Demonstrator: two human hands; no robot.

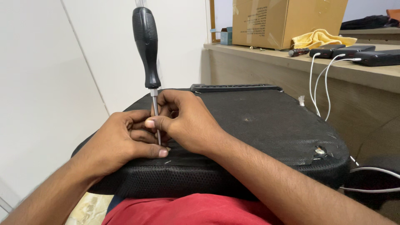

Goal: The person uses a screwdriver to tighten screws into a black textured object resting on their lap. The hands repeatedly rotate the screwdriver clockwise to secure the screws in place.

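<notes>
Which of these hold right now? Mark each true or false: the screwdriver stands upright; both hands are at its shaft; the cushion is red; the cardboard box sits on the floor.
1. The screwdriver stands upright: true.
2. The left hand and right hand are at its shaft: true.
3. The cushion is red: false, it is black.
4. The cardboard box sits on the floor: false, it is on the shelf.

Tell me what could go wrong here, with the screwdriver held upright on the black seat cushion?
1. Both the left hand and the right hand pinch the thin shaft near the tip, and nobody holds the handle; the screwdriver may slip and jab a finger.
2. The tip could tear the black fabric of the seat cushion, which is already ripped at its right corner.
</notes>
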